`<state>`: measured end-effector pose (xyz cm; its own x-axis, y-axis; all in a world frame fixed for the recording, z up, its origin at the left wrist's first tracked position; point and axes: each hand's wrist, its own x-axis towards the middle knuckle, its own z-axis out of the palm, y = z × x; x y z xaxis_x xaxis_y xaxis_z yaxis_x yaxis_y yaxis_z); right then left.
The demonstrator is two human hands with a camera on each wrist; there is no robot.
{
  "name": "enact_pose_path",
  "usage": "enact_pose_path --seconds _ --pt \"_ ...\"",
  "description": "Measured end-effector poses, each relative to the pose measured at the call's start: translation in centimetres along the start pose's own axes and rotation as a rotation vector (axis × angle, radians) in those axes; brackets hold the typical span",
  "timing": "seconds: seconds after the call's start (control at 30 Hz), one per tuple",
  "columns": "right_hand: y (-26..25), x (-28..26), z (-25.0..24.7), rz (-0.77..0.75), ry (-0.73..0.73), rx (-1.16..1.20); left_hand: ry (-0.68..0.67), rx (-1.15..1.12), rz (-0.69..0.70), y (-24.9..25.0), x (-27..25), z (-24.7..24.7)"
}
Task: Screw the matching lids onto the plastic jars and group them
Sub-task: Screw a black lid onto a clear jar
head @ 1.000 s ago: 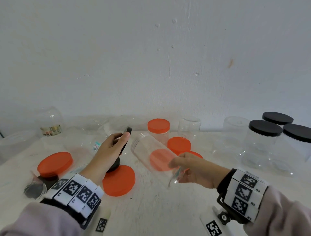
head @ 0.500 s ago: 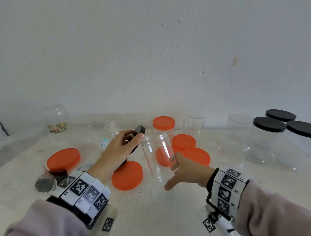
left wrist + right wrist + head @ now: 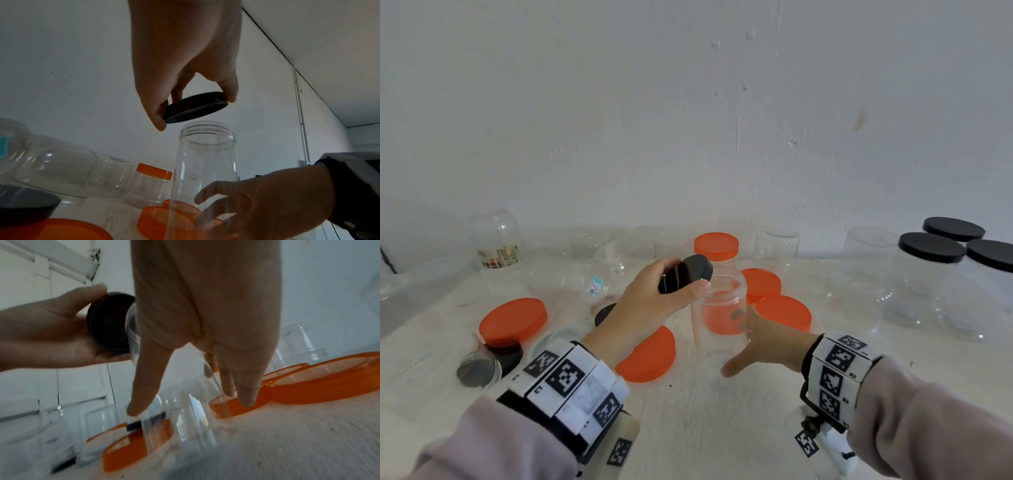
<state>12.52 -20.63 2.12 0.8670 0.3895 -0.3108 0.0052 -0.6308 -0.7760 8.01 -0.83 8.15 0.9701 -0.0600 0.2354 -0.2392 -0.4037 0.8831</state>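
A clear plastic jar stands upright on the white table, its mouth open. My right hand grips its lower part, thumb stretched toward me and fingers round the far side. My left hand pinches a small black lid between thumb and fingers, tilted, just above and left of the jar's mouth. In the left wrist view the black lid hangs a little above the threaded jar rim, apart from it. In the right wrist view the black lid sits beside the jar's top.
Loose orange lids lie around the jar. An orange-lidded jar and several empty clear jars line the wall. Three black-lidded jars stand grouped at the right. Another black lid lies at the left.
The jar went from tilted in the air to upright on the table. My left hand carried the black lid right, up to the jar's mouth. My right hand now holds lower on the jar.
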Motion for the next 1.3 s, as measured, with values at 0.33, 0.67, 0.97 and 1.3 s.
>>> enact_pose_path --seconds 0.33,0.67,0.97,1.3 --pt "-1.2 -1.2 -0.8 -0.250 -0.022 0.225 -0.203 0.224 0.123 1.6 1.5 1.5" --pt "-0.5 -1.0 -0.8 -0.239 -0.023 0.212 -0.280 0.309 0.147 0.4 2.8 2.7" --pt "-0.6 -2.0 -1.3 -0.153 -0.023 0.142 -0.338 0.280 0.064 -0.2 2.6 2.3" --pt "-5.3 -4.4 -5.9 -0.255 0.024 0.003 -0.433 0.072 -0.180 -3.4 0.9 1.4"
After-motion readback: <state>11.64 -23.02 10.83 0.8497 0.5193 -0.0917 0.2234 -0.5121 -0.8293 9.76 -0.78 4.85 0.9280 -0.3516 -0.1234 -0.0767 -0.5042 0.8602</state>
